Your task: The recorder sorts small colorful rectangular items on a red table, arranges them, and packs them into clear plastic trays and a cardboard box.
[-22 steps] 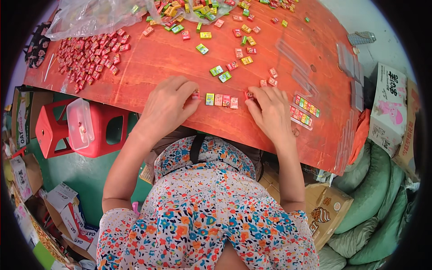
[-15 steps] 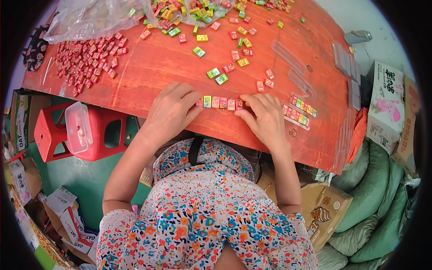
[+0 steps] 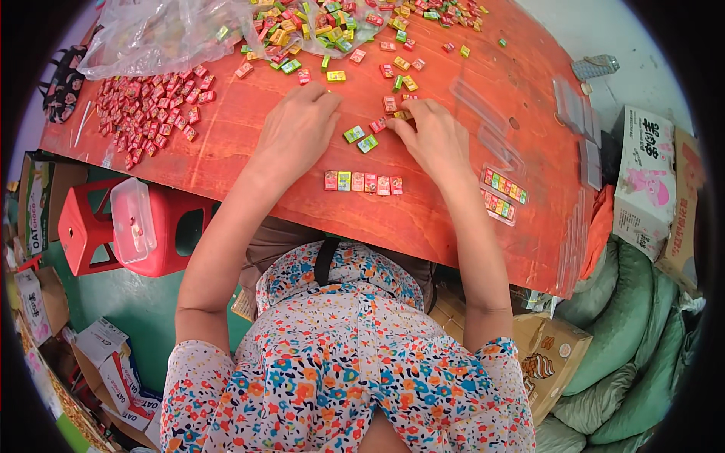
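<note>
A short row of small candy-sized boxes [image 3: 363, 183], mostly red with one yellow-green, lies side by side near the table's front edge, touched by neither hand. Beyond its left end my left hand [image 3: 296, 134] rests low over the table, fingers curled together; whatever is under the fingertips is hidden. My right hand [image 3: 436, 140] reaches past the row's right end, its thumb and forefinger closed about a small yellow box [image 3: 402, 115] that is partly covered. Beside the right fingertips lie a red box [image 3: 377, 125] and two green boxes [image 3: 360, 139].
A heap of red boxes [image 3: 151, 109] lies at left. Mixed boxes spill from a clear plastic bag [image 3: 166, 41] at the back. On the right are filled clear trays [image 3: 501, 195] and more clear plastic cases [image 3: 578, 106]. A red stool [image 3: 162, 241] stands beside the table's left front edge.
Both hands have left the row of small boxes and moved farther across the table. My right thumb and forefinger now close on a yellow box. The row stays on the table.
</note>
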{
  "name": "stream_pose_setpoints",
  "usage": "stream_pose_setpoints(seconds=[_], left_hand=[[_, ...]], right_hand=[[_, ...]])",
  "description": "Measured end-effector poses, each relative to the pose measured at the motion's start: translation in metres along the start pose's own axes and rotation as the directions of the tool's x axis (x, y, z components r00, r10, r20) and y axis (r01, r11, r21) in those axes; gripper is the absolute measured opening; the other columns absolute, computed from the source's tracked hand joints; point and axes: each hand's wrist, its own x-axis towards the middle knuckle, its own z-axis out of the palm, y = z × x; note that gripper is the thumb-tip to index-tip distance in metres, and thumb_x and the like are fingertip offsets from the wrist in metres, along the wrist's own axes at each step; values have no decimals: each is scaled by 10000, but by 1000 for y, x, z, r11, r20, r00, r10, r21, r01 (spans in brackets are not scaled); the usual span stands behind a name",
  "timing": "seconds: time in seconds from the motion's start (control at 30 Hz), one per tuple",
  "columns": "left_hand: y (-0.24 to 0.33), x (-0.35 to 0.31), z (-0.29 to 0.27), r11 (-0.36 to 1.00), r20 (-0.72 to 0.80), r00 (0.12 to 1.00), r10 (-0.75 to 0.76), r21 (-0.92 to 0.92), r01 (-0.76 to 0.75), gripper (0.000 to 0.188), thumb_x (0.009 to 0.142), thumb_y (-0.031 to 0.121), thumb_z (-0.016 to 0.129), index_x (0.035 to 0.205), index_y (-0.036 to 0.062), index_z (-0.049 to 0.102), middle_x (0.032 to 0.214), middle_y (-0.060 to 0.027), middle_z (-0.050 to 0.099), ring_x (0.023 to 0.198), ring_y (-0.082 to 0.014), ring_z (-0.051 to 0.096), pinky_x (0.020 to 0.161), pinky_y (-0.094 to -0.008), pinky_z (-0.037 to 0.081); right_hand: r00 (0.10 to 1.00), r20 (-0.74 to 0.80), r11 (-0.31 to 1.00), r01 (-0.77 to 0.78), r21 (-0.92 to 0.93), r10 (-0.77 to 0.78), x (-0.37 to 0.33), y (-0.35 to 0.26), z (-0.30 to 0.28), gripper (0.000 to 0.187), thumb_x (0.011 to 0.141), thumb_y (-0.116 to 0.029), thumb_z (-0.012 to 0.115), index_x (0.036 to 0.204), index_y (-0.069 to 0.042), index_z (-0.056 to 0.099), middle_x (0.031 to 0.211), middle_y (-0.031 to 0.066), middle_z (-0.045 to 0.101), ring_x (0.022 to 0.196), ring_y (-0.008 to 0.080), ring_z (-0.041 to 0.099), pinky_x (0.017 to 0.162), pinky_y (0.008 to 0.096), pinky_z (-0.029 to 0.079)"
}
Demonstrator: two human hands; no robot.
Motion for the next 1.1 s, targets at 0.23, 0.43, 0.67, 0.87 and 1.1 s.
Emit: stream_pose_setpoints(seconds=[0.23,0.43,0.67,0.87,1.1], left_hand=[[24,22,23,994,36,994,106,9,-107,158,875,95,639,1022,44,668,986,-132,635,930,-339,629,780,-436,531],[15,12,13,997,37,996,77,-36,-75,142,879,122,628,984,34,662,940,-141,631,878,-344,636,734,-439,534],[21,-38,-34,984,202,979,17,-176,20,375,810,229,757,1100,18,650,997,-130,592,880,-349,638,737,-446,531],[28,-65,-27,990,262,963,-63,-105,93,487,763,250,799,1155,25,618,1096,-123,562,909,-341,639,755,-440,536],[27,-68,-19,984,265,961,-79,-136,118,481,767,225,794,1174,43,612,1088,-127,560,923,-344,636,759,-445,536]], right_hand=[[978,-62,974,204,100,-198,-5,18,7,201,848,-125,689,1023,-29,669,954,143,648,889,342,654,755,435,543],[971,59,935,206,287,-232,-58,16,-27,233,859,-113,691,1070,-25,642,1041,153,646,953,349,644,823,436,538],[977,115,927,129,352,-179,-93,12,-23,304,861,-126,704,1136,-18,632,1112,151,629,1007,345,635,841,412,539],[975,144,920,103,378,-168,-89,6,-25,391,840,-150,729,1189,-20,612,1142,153,608,1038,345,614,864,420,523],[971,172,934,97,344,-164,-90,4,-21,439,816,-159,747,1210,-27,606,1150,144,587,1067,340,594,895,422,506]])
